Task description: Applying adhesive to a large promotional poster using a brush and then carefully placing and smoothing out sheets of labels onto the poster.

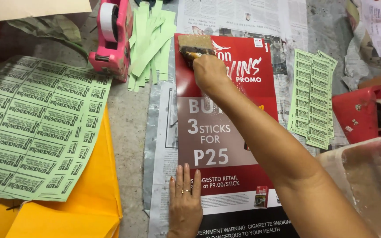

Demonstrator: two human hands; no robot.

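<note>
Red glossy poster (225, 132) lies flat on newspaper (164, 145) on the bench, lengthwise away from me. My right hand (208, 72) is closed around the handle of a wide brush (195, 45), bristles down on the poster's top left corner. My left hand (184, 198) lies flat, fingers together, pinning the near edge. Step in hand, as I judge it: brushing a coat across the sheet, starting far. Next stroke calls for even pressure drawn toward me while the near edge stays pinned. Green label strips (311, 97) sit right, a clear plastic tub (367, 185) nearer.
</note>
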